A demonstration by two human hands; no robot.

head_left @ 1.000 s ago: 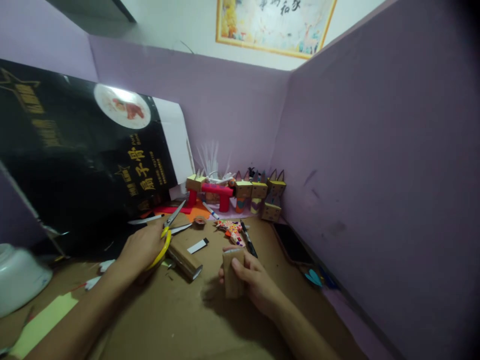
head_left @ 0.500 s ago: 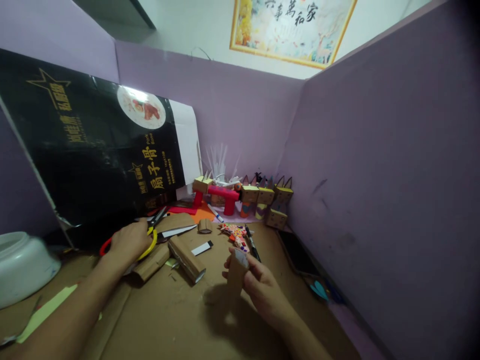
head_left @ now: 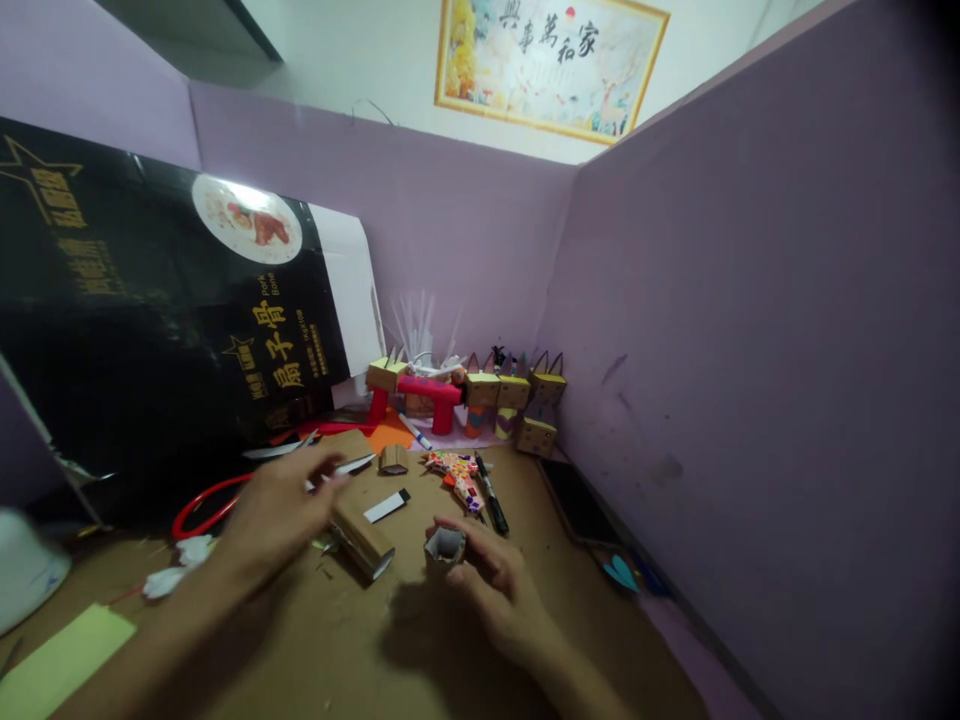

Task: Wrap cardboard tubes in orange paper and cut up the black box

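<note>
My right hand (head_left: 499, 585) is closed on a short cardboard roll (head_left: 445, 543), its open end turned up towards me, low over the brown cardboard work surface (head_left: 315, 650). My left hand (head_left: 274, 512) hovers with fingers stretched out and slightly blurred, holding nothing. It is just left of a longer cardboard tube (head_left: 365, 540) lying on the surface. A white strip (head_left: 386, 505) and a small folded cardboard piece (head_left: 392, 458) lie just beyond the tube.
A black marker (head_left: 491, 495) and a colourful patterned cut-out (head_left: 456, 467) lie ahead. Cardboard box figures (head_left: 514, 392) and a red piece (head_left: 424, 390) line the back wall. A black printed sheet (head_left: 150, 330) leans at left, with a red ring (head_left: 202, 500), white bowl (head_left: 22, 565) and dark phone (head_left: 581, 505) nearby.
My left hand has let go of the yellow-handled scissors and moved right towards the tube. My right hand has turned the cardboard roll so its open end faces up.
</note>
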